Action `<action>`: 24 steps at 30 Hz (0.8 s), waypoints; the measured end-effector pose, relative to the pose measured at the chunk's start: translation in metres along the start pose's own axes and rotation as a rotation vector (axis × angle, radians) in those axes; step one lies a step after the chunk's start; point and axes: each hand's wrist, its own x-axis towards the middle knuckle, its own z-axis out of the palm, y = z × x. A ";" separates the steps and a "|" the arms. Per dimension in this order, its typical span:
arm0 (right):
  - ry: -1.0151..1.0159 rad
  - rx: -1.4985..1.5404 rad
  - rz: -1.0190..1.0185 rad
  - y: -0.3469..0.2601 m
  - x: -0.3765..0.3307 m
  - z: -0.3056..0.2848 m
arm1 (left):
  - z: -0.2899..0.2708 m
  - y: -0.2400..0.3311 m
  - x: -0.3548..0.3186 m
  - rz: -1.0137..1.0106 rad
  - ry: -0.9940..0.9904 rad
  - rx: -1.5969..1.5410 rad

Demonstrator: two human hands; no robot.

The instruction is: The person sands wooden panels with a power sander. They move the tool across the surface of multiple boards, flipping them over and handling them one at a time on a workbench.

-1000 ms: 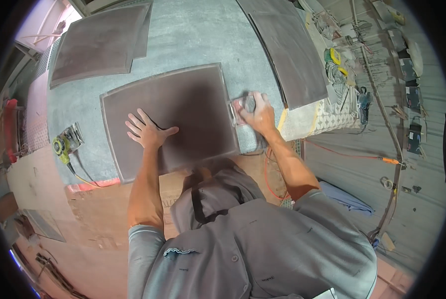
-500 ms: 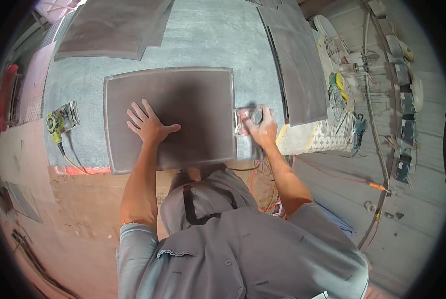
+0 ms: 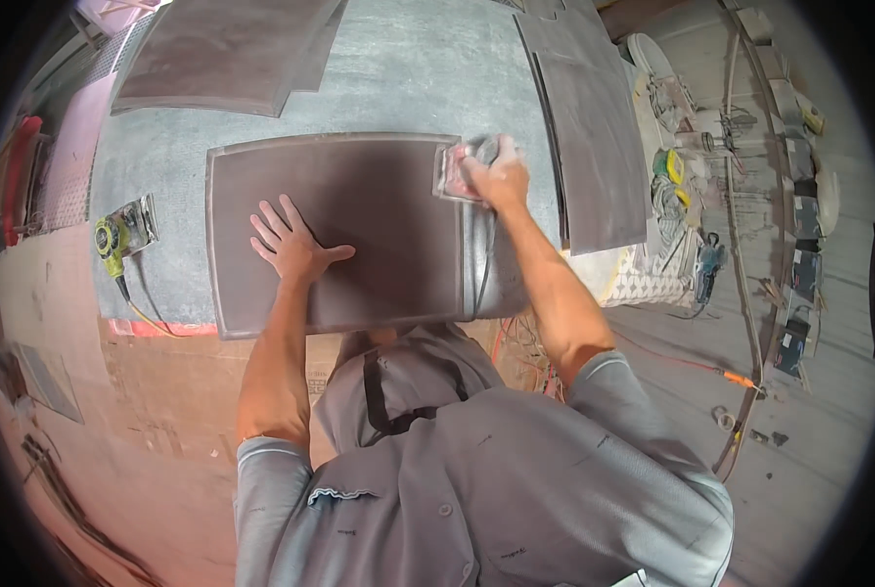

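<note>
A dark brown panel (image 3: 388, 264) with a paler border lies flat before me on the grey worktop. Spread wide on its middle-left area, my left hand (image 3: 300, 252) presses down with the fingers apart. My right hand (image 3: 501, 176) is wrapped around a red and grey electric sander (image 3: 454, 173), partly hidden by the hand and a little blurred. The sander's flat pad overlaps the panel's far right corner. Its dark cord hangs down past the panel's right edge.
A green sander (image 3: 112, 240) with a yellow cord rests at the worktop's (image 3: 408, 68) left. More brown panels lie at the far left (image 3: 212, 54) and along the right (image 3: 594, 147). Beyond them sit a blue power tool (image 3: 708, 262) and a yellow-green tool (image 3: 668, 166). Cables run along the floor.
My right hand has slid the sander away from me along the panel's right edge, up to the far corner. My left hand stays in place on the panel.
</note>
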 end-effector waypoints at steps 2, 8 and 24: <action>0.078 -0.015 -0.166 0.010 -0.043 0.000 | -0.002 0.002 -0.001 0.015 0.005 -0.005; 0.141 0.031 -0.094 0.052 -0.113 -0.050 | 0.000 0.004 -0.003 0.033 0.030 -0.025; 0.122 -0.167 -0.202 0.039 -0.006 -0.002 | 0.003 -0.002 0.003 0.008 -0.019 0.000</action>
